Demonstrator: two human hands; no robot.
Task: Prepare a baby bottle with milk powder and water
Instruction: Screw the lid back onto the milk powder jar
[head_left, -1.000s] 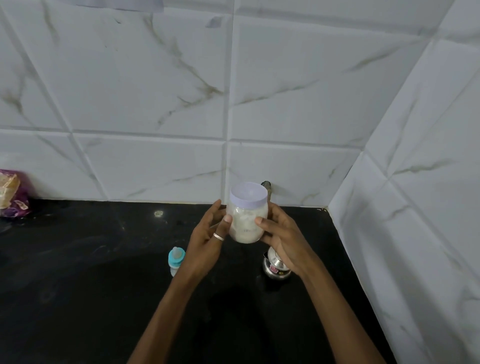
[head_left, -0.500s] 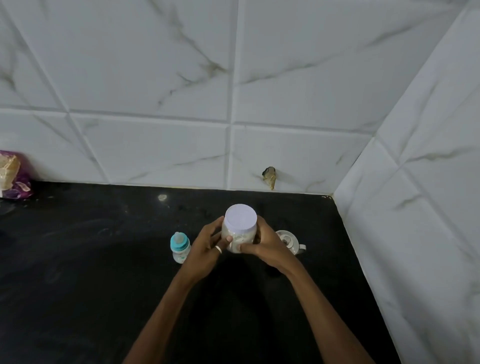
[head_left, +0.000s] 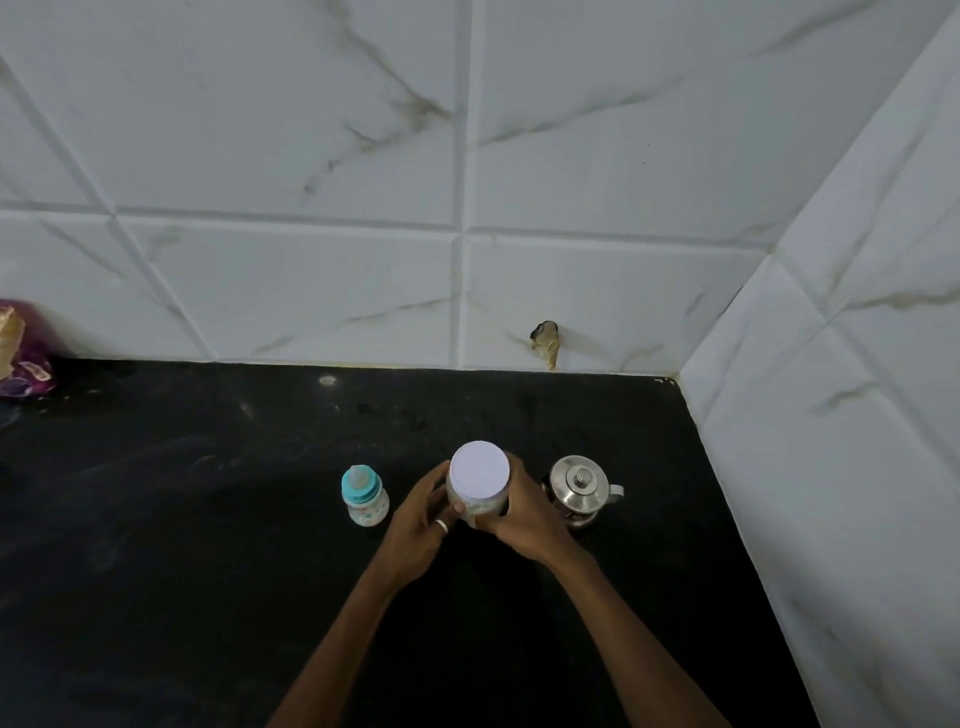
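Note:
A clear jar of white milk powder (head_left: 478, 479) with a pale lilac lid is low over the black counter (head_left: 208, 519); whether it touches the counter I cannot tell. My left hand (head_left: 421, 519), with a ring on one finger, grips its left side. My right hand (head_left: 524, 519) wraps round its right side. A small baby bottle (head_left: 365, 496) with a teal collar and teat stands upright just left of my left hand. A steel lidded water pot (head_left: 581, 486) stands just right of my right hand.
White marbled tile walls close the counter at the back and on the right, forming a corner (head_left: 675, 379). A purple and gold packet (head_left: 21, 348) lies at the far left against the back wall. A chipped hole (head_left: 545, 338) shows in the back tile.
Both hands have brought the jar down from chest height to just above the counter, between bottle and pot. The view has tilted so the lid is seen from above.

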